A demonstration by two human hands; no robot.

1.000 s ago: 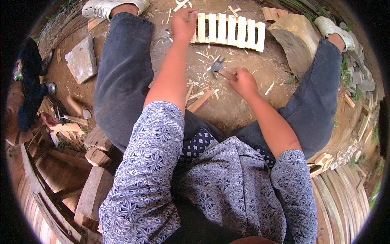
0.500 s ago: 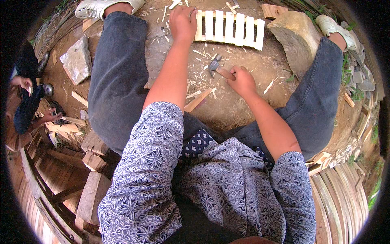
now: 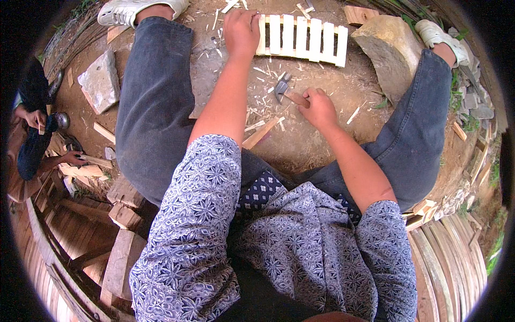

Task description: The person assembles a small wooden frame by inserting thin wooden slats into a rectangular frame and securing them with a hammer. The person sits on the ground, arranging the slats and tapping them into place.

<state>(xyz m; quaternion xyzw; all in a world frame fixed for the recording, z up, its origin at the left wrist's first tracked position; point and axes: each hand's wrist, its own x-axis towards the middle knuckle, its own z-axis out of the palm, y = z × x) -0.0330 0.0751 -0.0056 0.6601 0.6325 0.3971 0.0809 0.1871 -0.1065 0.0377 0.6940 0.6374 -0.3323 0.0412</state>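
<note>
A small slatted wooden rack (image 3: 301, 37) of pale strips lies on the ground in front of me. My left hand (image 3: 241, 31) is closed at its left end, with the fingertips partly hidden behind the hand. To the right and nearer, my right hand (image 3: 319, 109) grips the wooden handle of a claw hammer (image 3: 282, 87). The hammer's metal head points left, low over the scattered wood chips and apart from the rack.
A large stone (image 3: 390, 51) stands right of the rack, beside a wood offcut (image 3: 360, 14). Another stone block (image 3: 100, 81) lies left of my leg. At far left a co-worker's hands (image 3: 36, 121) handle wood pieces. A pointed wood strip (image 3: 262, 133) lies between my legs.
My hands, the hammer and the rack hold nearly the same places. At the far left, the co-worker's lower hand has shifted onto the wood pieces.
</note>
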